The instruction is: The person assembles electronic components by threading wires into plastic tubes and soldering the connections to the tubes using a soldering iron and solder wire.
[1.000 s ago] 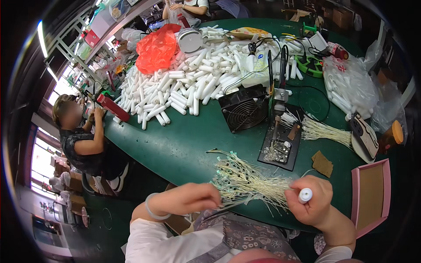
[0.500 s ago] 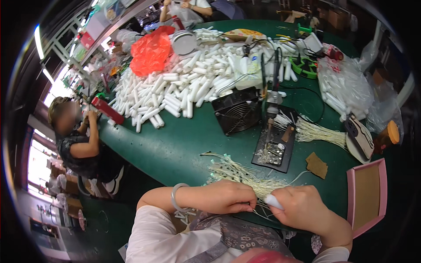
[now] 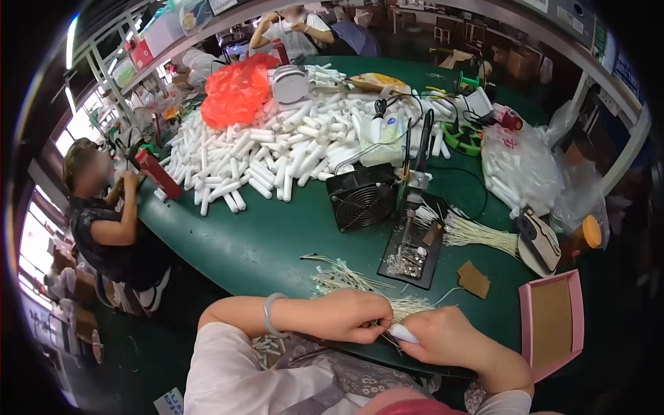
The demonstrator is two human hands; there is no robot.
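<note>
In my right hand point(image 3: 443, 335), the fingers are closed around a short white plastic tube point(image 3: 404, 333) whose rounded end points toward my left hand. My left hand point(image 3: 360, 317) is pinched at the tube's end, on what looks like a thin pale wire; the fingers partly hide it. Both hands are close together over the near table edge. Just beyond them lies a loose bundle of thin cream wires point(image 3: 349, 278), partly covered by my hands. A big heap of similar white tubes point(image 3: 277, 155) spreads over the far side of the table.
A black fan point(image 3: 363, 197) and a soldering stand on a black tray point(image 3: 408, 266) stand ahead. To the right are a brown scrap point(image 3: 474, 279), a pink-edged box point(image 3: 527, 325), another wire bundle point(image 3: 477, 235) and bagged tubes point(image 3: 519, 166). A co-worker point(image 3: 104, 214) sits at left.
My head view has tilted and shifted, so the scene sits differently in the picture. My hands have come closer together, with the tube's end now nearer my left fingertips.
</note>
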